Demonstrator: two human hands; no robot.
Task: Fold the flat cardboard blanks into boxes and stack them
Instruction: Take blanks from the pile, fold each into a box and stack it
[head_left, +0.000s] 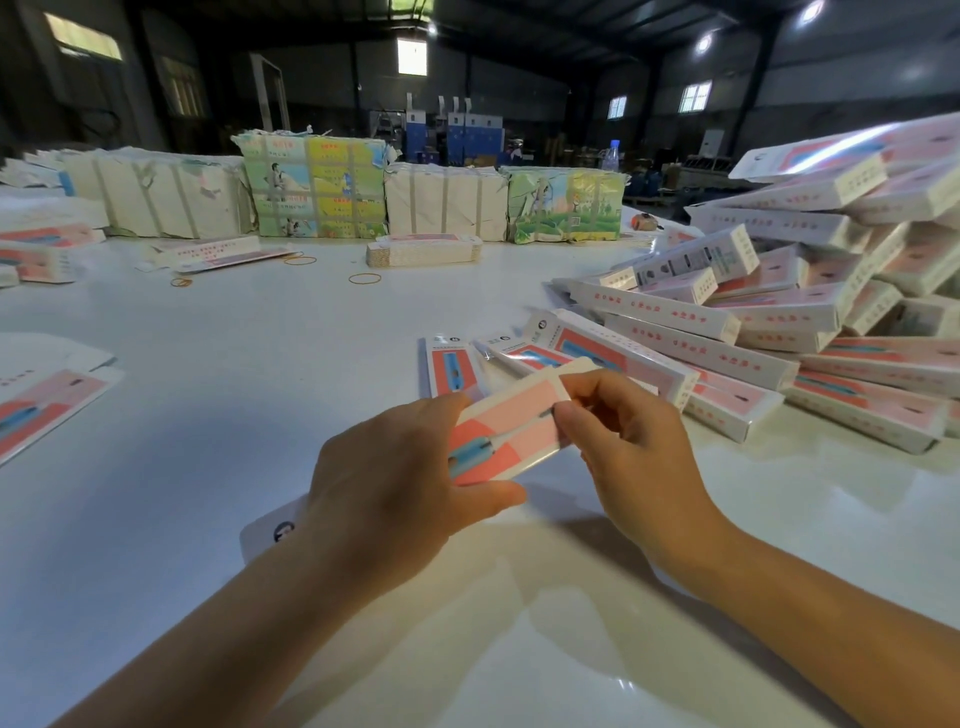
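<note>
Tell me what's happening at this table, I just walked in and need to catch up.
A person is folding a pink carton blank, holding it in the left hand while the right hand pinches its far end. Finished boxes are heaped in a pile on the right of the white table. Wrapped bundles line the far edge.

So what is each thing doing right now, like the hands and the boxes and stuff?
Left hand: grips the pink box's near end.
Right hand: pinches the box's far end.
Pink box: held above the table, partly folded.
Box pile: folded, stacked loosely at right.
Flat blanks: unfolded, in a small stack.
Wrapped bundles: strapped, unopened, in a row.
Rubber band: loose on the table.
</note>
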